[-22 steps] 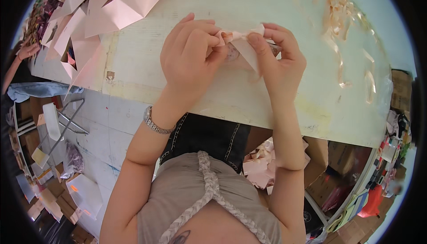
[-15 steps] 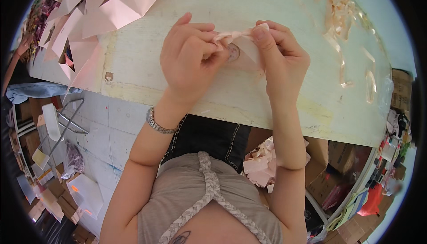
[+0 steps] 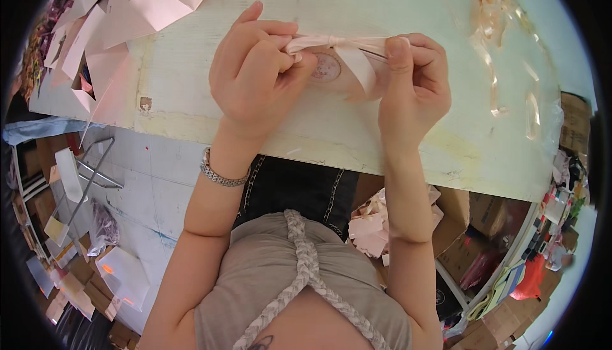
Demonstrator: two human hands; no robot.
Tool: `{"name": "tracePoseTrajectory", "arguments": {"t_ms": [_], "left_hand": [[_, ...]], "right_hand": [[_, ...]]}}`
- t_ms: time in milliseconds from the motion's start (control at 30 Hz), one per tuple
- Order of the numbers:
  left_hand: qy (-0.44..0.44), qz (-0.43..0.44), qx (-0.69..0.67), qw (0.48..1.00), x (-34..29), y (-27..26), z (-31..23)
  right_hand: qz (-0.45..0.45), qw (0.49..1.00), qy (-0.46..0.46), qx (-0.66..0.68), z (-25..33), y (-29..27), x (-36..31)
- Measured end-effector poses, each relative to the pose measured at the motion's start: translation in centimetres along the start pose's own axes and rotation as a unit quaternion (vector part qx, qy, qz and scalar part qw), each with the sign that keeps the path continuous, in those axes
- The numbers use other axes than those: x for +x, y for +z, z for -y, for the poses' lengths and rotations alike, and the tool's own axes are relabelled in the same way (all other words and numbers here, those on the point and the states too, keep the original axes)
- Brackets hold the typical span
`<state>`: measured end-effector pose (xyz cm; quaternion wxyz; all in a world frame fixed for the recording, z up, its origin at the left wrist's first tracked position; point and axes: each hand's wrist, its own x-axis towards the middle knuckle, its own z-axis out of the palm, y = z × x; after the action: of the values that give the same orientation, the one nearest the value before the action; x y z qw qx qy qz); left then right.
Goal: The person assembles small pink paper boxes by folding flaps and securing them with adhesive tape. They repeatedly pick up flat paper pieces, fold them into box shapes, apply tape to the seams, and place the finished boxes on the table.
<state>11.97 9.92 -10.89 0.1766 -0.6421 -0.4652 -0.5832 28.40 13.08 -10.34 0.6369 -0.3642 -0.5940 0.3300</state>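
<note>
The ribbon bow (image 3: 344, 47) was stretched between the left hand (image 3: 258, 72) at nine o'clock and the right hand (image 3: 414, 82) at three, above the counter (image 3: 382, 139). Folded paper boxes (image 3: 121, 25) lay on the counter toward ten o'clock. Loose ribbon strips (image 3: 494, 37) lay toward two o'clock. A carton of bows (image 3: 376, 226) sat below the counter's near edge, at five.

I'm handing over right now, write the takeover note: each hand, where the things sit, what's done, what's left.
Left hand: pinching one end of the pink ribbon.
Right hand: pinching the other end, ribbon pulled taut between the hands over a small pink box.
Things: flat pink box blanks at the table's far left; loose ribbon pieces at far right.
Done: a knot shows mid-ribbon.
Left: no finished bow visible; the blanks lie unfolded.
</note>
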Motion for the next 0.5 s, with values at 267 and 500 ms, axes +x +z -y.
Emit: {"name": "tracePoseTrajectory", "arguments": {"t_ms": [267, 500], "left_hand": [[-0.369, 0.112, -0.084, 0.919, 3.8, -2.8, -2.5], [-0.216, 0.041, -0.116, 0.969, 1.6, -3.4, -1.3]], "right_hand": [[0.143, 0.988, 0.009, -0.062, 3.0, -0.7, 2.9], [0.257, 0.946, -0.086, -0.181, 2.6, 0.9, 2.9]]}}
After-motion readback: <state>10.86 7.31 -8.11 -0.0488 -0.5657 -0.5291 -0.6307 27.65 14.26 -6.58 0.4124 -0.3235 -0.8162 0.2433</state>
